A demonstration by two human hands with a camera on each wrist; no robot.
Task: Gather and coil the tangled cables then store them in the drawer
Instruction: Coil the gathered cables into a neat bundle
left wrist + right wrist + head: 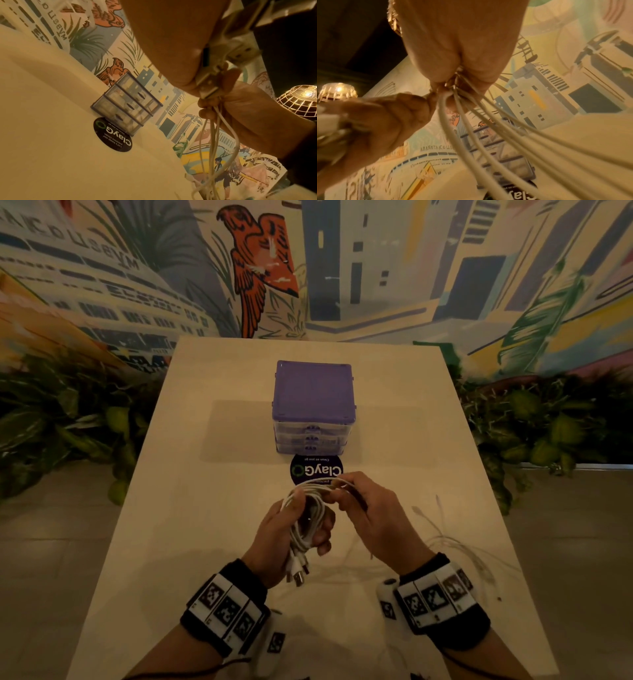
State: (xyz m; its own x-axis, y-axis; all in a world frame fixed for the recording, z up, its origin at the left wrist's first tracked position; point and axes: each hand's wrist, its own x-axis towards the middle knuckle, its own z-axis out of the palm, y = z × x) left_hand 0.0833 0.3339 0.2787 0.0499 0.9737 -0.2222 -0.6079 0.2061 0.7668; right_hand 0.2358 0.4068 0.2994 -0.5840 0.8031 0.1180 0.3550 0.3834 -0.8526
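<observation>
Left hand (291, 537) wraps the cable coil (310, 518), plugs hanging near, so loops don't spring apart. Right hand (371, 515) pinches the coil's far strands to guide loose cable (455, 542) trailing right on the table (205, 508). Drawer unit (313, 409) sits far, centre, all drawers closed.

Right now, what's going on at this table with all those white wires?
A person is winding white cables into a coil above a table. The left hand grips the bundle, with plugs hanging below it, while the right hand pinches the strands at the top of the loop. More loose cable lies on the table to the right. The purple drawer unit stands behind, all its drawers shut, so nothing is stored yet.
</observation>
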